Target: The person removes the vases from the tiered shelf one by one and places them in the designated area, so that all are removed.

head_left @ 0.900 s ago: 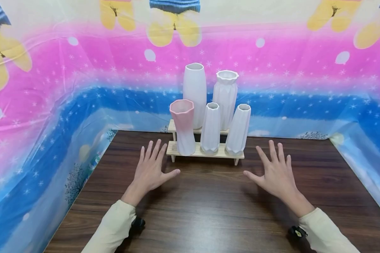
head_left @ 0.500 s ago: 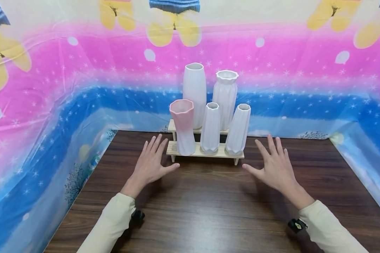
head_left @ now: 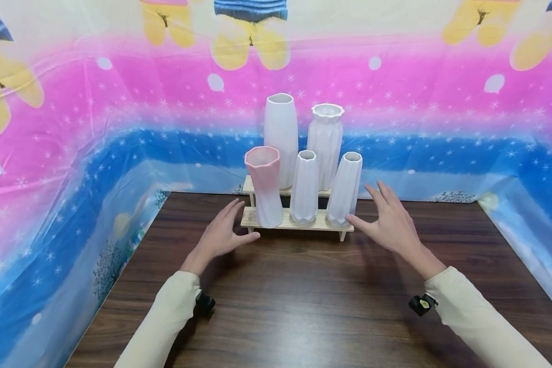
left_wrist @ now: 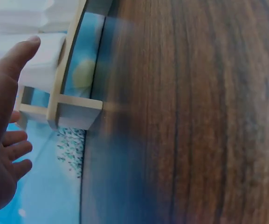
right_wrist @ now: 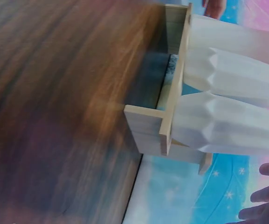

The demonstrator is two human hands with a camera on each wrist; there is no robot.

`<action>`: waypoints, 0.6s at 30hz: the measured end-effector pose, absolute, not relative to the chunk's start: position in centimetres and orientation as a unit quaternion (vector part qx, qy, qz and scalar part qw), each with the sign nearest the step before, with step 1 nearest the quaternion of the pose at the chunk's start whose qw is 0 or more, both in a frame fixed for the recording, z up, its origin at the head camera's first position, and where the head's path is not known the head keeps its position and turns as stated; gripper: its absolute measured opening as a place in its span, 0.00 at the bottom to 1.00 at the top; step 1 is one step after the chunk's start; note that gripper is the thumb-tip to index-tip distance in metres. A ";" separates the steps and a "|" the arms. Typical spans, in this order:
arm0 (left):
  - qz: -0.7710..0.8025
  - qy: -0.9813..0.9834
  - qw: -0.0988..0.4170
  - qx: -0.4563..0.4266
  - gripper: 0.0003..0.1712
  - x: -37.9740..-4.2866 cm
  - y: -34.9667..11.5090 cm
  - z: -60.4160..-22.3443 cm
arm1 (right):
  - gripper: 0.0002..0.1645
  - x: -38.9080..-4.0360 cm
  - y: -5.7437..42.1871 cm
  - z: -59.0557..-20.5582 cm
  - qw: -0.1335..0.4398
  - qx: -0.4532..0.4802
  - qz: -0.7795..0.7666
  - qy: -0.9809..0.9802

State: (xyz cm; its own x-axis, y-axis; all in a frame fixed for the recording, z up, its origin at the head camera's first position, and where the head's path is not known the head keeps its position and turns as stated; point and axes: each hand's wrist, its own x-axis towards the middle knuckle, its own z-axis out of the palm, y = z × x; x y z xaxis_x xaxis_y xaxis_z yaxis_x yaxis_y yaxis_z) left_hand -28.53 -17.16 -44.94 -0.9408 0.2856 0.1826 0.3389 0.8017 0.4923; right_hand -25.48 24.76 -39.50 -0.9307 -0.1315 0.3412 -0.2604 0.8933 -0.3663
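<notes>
A two-step wooden stand (head_left: 287, 220) holds several vases. On its front step stand a pink-and-white vase (head_left: 265, 184) at the left, a slim white ribbed vase (head_left: 305, 186) in the middle and a similar white vase (head_left: 345, 189) at the right. A tall smooth white vase (head_left: 280, 128) and a white vase with a scalloped rim (head_left: 325, 143) are on the back step. My left hand (head_left: 220, 235), fingers apart from the thumb, is beside the stand's left end. My right hand (head_left: 391, 222) is by the right end, its thumb tip overlapping the right vase's base. Neither hand holds anything.
The stand rests near the back edge of a dark wood table (head_left: 276, 306). A printed cloth (head_left: 423, 117) in pink and blue hangs behind and along both sides. Each wrist carries a small black camera, such as the right wrist's camera (head_left: 422, 305).
Both hands have moved forward toward the stand, and the right hand has also come left, closer to the right vase. Their fingers are less spread than before. The vases stay in place.
</notes>
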 end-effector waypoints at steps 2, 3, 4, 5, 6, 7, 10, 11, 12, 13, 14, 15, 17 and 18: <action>-0.285 -0.944 0.042 -0.161 0.60 -28.8 -17.2 -45.2 | 0.62 -25.9 24.5 -39.2 0.151 0.098 0.213 -0.960; -0.291 -0.943 0.039 -0.159 0.59 -29.0 -17.2 -45.4 | 0.62 -26.1 24.3 -39.0 0.148 0.097 0.215 -0.960; -0.294 -0.942 0.036 -0.158 0.59 -29.1 -17.2 -45.5 | 0.63 -26.3 24.2 -38.8 0.146 0.096 0.219 -0.960; -0.298 -0.941 0.033 -0.157 0.58 -29.3 -17.2 -45.7 | 0.63 -26.6 24.0 -38.7 0.146 0.095 0.224 -0.959; -0.302 -0.940 0.031 -0.158 0.58 -29.5 -17.2 -45.8 | 0.63 -26.8 23.9 -38.6 0.146 0.096 0.230 -0.957; -0.306 -0.938 0.029 -0.159 0.58 -29.7 -17.2 -45.9 | 0.63 -27.0 23.8 -38.5 0.147 0.097 0.239 -0.955; -0.314 -0.935 0.024 -0.161 0.59 -30.1 -17.1 -46.2 | 0.63 -27.6 23.4 -38.2 0.152 0.095 0.267 -0.947; -0.317 -0.934 0.021 -0.162 0.59 -30.3 -17.1 -46.3 | 0.63 -27.8 23.3 -38.2 0.151 0.093 0.277 -0.945; -0.320 -0.933 0.018 -0.164 0.60 -30.4 -17.0 -46.4 | 0.62 -27.9 23.1 -38.1 0.149 0.092 0.286 -0.942; -0.321 -0.932 0.014 -0.165 0.60 -30.5 -17.0 -46.4 | 0.62 -28.0 23.0 -38.1 0.147 0.089 0.295 -0.940; -0.322 -0.932 0.009 -0.166 0.60 -30.6 -17.0 -46.5 | 0.62 -28.1 22.9 -38.0 0.144 0.088 0.305 -0.937; -0.323 -0.932 0.005 -0.167 0.60 -30.6 -17.0 -46.5 | 0.62 -28.2 22.8 -38.0 0.141 0.087 0.314 -0.935; -0.326 -0.930 -0.002 -0.172 0.59 -30.7 -16.9 -46.6 | 0.61 -28.4 22.6 -37.9 0.136 0.088 0.332 -0.929; -0.326 -0.929 -0.004 -0.174 0.58 -30.8 -16.9 -46.7 | 0.60 -28.4 22.5 -37.9 0.136 0.089 0.341 -0.926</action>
State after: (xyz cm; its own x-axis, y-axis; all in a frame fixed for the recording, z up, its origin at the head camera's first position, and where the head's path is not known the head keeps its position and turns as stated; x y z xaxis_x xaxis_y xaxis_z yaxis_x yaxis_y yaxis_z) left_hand -30.80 -16.89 -46.65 -0.9395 0.3257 0.1057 0.3204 0.7274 0.6069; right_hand -28.39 22.47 -37.88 -0.9474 -0.0721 0.3119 -0.2573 0.7514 -0.6077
